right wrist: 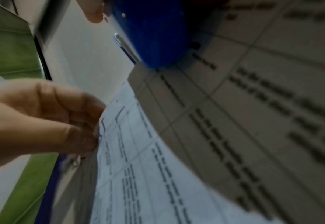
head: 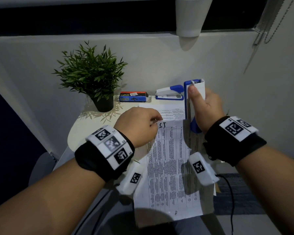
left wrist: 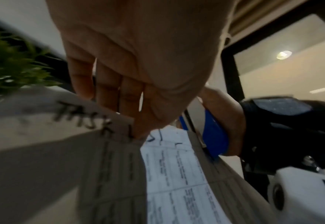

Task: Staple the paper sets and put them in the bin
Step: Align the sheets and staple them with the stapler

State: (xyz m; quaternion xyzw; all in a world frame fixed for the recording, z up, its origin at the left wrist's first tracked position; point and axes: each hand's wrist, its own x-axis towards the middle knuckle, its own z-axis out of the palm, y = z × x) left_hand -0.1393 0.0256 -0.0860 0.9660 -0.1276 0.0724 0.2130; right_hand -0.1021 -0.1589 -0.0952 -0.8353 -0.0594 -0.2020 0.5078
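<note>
A printed paper set (head: 170,167) hangs over the front of the small white table (head: 78,133). My left hand (head: 157,123) pinches the set's top left corner, beside handwritten letters; in the left wrist view my fingers (left wrist: 108,94) curl on that corner of the paper set (left wrist: 173,174). My right hand (head: 197,97) grips a blue and white stapler (head: 187,100), held upright at the set's top right, thumb on its white top. In the right wrist view the stapler's blue end (right wrist: 152,37) touches the paper (right wrist: 234,121). No bin is in view.
A second blue and white stapler (head: 170,93) and a staples box (head: 134,97) lie at the back of the table. A potted plant (head: 92,77) stands at the back left. More printed sheets (head: 171,112) lie under my hands. A white pot (head: 192,16) hangs above.
</note>
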